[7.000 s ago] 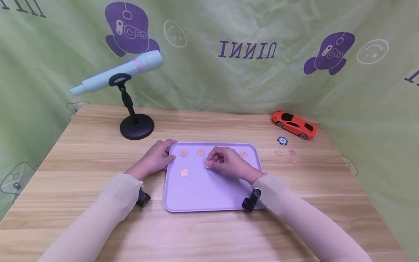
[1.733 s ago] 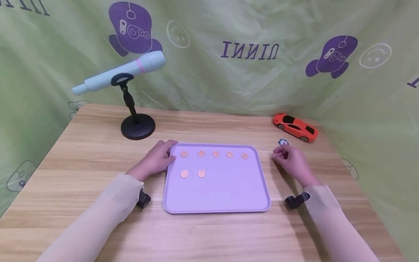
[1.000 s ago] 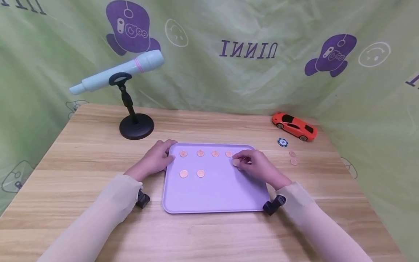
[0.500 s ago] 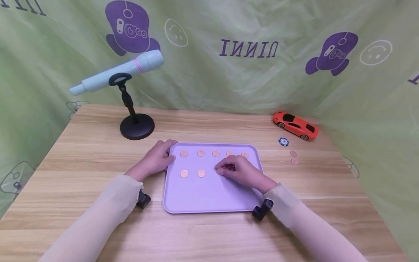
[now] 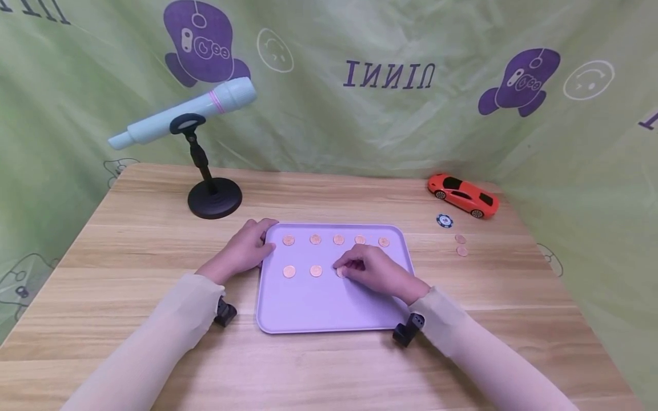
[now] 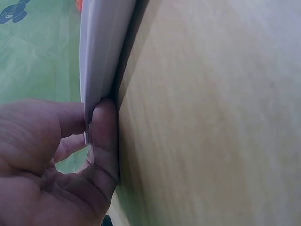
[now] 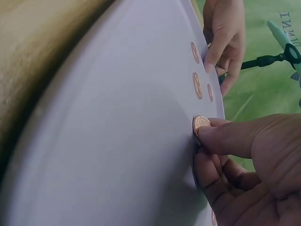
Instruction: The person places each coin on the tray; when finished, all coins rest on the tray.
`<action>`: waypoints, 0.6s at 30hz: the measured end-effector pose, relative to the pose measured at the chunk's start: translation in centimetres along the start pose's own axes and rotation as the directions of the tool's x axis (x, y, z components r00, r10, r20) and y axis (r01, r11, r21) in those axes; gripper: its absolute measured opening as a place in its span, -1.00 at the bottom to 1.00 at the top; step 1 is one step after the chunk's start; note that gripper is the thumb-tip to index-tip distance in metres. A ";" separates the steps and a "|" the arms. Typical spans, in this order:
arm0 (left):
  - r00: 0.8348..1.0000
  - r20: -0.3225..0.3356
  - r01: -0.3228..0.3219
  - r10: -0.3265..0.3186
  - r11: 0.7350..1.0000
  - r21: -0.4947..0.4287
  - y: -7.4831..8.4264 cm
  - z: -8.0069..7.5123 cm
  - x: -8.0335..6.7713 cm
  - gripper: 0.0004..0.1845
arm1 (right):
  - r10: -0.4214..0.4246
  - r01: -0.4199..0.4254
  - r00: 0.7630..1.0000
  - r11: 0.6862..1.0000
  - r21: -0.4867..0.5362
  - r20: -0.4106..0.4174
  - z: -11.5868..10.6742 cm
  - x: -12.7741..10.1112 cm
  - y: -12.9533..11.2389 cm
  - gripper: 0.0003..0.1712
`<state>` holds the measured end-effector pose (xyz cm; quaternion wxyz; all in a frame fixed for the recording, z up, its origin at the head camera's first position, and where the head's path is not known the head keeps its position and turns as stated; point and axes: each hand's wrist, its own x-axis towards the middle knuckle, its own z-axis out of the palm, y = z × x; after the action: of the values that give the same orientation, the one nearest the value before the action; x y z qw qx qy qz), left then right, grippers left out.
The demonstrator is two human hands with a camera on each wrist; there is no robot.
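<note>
A lilac tray [image 5: 329, 308] lies on the wooden table [image 5: 154, 251]. Five copper coins form its far row [image 5: 338, 240], and two more [image 5: 289, 272] [image 5: 316, 270] start a nearer row. My right hand [image 5: 343, 268] pinches a third coin [image 5: 341, 273] against the tray beside them. In the right wrist view the thumb and a finger hold this coin [image 7: 201, 123] on edge on the tray [image 7: 117, 117]. My left hand [image 5: 261, 240] grips the tray's far left corner. The left wrist view shows its fingers [image 6: 106, 136] curled around the rim [image 6: 101, 47].
A pale blue microphone [image 5: 182, 111] sits on a black stand [image 5: 214, 198] at the back left. An orange toy car [image 5: 462, 195], a poker chip [image 5: 444, 220] and two loose coins [image 5: 461, 245] lie right of the tray. Green cloth hangs behind.
My right hand took a coin from the table right of the tray, carried it left over the tray, and now holds it down in the nearer row. The left hand has stayed put.
</note>
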<state>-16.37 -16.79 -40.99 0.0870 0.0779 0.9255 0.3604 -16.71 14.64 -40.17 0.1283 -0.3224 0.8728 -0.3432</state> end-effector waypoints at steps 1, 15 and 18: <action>1.000 0.000 0.001 -0.001 1.000 -0.001 0.0 0.0 0.0 -0.41 | -0.006 0.006 1.000 1.000 -0.005 0.003 0.0 0.0 0.0 -0.81; 1.000 -0.006 0.003 -0.003 1.000 0.008 -0.1 0.1 0.1 -0.41 | -0.010 0.010 0.999 1.000 -0.016 0.041 -0.1 0.2 -0.1 -0.78; 1.000 -0.005 0.003 -0.003 1.000 0.011 -0.1 0.1 0.0 -0.41 | 0.002 -0.001 0.999 1.000 -0.014 0.045 0.0 0.3 0.0 -0.78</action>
<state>-16.37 -16.80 -41.11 0.0846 0.0761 0.9277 0.3555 -16.91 14.47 -40.23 0.1458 -0.3304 0.8724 -0.3295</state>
